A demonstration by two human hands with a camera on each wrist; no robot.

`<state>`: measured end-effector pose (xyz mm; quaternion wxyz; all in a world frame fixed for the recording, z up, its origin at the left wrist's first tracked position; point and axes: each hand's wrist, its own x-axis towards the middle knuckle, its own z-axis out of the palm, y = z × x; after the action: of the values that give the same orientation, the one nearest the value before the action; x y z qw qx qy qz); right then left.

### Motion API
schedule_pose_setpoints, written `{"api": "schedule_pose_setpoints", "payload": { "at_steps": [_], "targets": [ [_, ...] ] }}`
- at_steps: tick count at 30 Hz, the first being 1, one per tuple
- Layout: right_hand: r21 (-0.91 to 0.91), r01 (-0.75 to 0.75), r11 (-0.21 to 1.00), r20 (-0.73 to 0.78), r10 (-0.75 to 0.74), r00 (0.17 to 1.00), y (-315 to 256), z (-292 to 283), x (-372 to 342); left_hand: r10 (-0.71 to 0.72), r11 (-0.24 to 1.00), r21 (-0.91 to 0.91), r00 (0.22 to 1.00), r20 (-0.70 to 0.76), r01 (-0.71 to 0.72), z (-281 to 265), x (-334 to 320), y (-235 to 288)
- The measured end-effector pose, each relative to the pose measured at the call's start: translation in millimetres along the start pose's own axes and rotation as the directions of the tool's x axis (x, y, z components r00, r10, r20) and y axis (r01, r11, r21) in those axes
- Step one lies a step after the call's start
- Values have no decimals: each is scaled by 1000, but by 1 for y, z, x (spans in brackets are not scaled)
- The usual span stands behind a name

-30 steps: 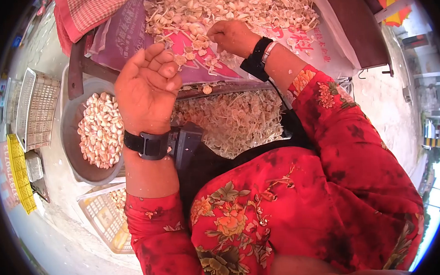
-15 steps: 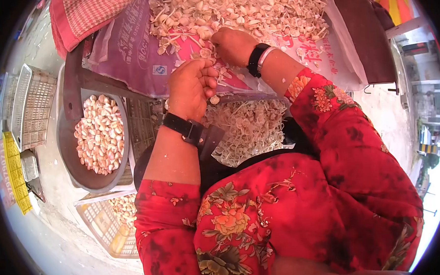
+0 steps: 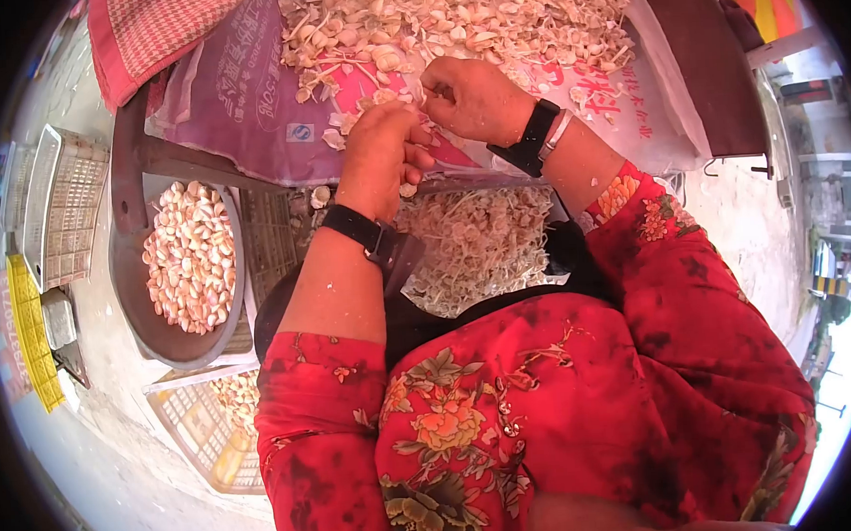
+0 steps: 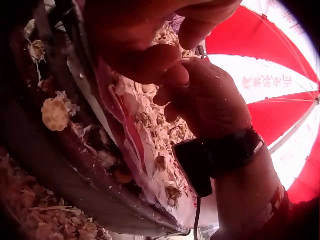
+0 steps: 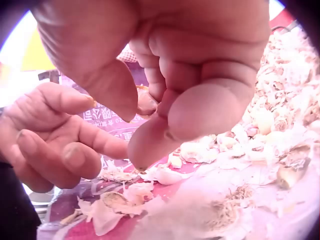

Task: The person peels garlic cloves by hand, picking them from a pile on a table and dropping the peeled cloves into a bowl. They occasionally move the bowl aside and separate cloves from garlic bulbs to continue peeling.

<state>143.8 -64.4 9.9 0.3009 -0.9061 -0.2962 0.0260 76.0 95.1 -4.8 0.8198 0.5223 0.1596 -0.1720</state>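
Observation:
Both hands meet over the near edge of a printed sack [image 3: 276, 101] spread on the table and heaped with garlic cloves and skins [image 3: 472, 26]. In the head view the left hand [image 3: 380, 158] is at the left, its fingers loosely bent, tips beside the right hand's fingers. Nothing shows between its fingers in the right wrist view. The right hand [image 3: 480, 100] bends its fingers inward. Within them a garlic clove [image 5: 146, 101] shows, partly hidden by thumb and fingers. Below the hands lie torn garlic skins [image 5: 112, 207] on the sack.
A grey basin [image 3: 131, 312] of garlic cloves stands left of the table, with a plastic crate [image 3: 191, 432] nearer the body. Another crate [image 3: 62, 205] stands farther left. Stems and skins [image 3: 482, 244] are piled below the table edge. A checked cloth [image 3: 164, 35] hangs at back left.
The left hand, palm up and apart at the left a second ago, has swung right and turned over beside the right hand. The right hand has moved slightly right and nearer the body.

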Motion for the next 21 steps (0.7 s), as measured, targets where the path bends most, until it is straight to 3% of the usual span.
{"api": "schedule_pose_setpoints", "payload": {
  "at_steps": [3,4,7,10,13,17,18,21],
  "targets": [
    [41,82,996,19,-83,996,-2,6,-19,19,999,45,999,36,-21,7,-1,-3],
    [158,47,986,2,-48,999,-5,4,-23,29,997,74,999,37,-32,7,1,-7],
    [225,27,974,43,-38,998,-7,-3,-27,34,998,56,998,47,-36,8,-4,-5],
    [639,-325,697,349,114,930,-18,-29,-22,30,999,-29,997,74,-27,8,-19,8],
    [630,-239,739,146,189,971,-5,-32,0,87,983,-178,972,218,-49,10,-38,21],
    [308,-194,931,89,175,981,8,-10,45,227,951,-301,818,529,-70,28,-82,41],
    [266,-189,945,86,172,981,23,6,58,268,944,-321,757,597,-81,31,-96,46],
    [-182,-67,981,85,84,993,25,25,81,400,909,-403,494,772,-105,37,-119,64]
  ]
}}
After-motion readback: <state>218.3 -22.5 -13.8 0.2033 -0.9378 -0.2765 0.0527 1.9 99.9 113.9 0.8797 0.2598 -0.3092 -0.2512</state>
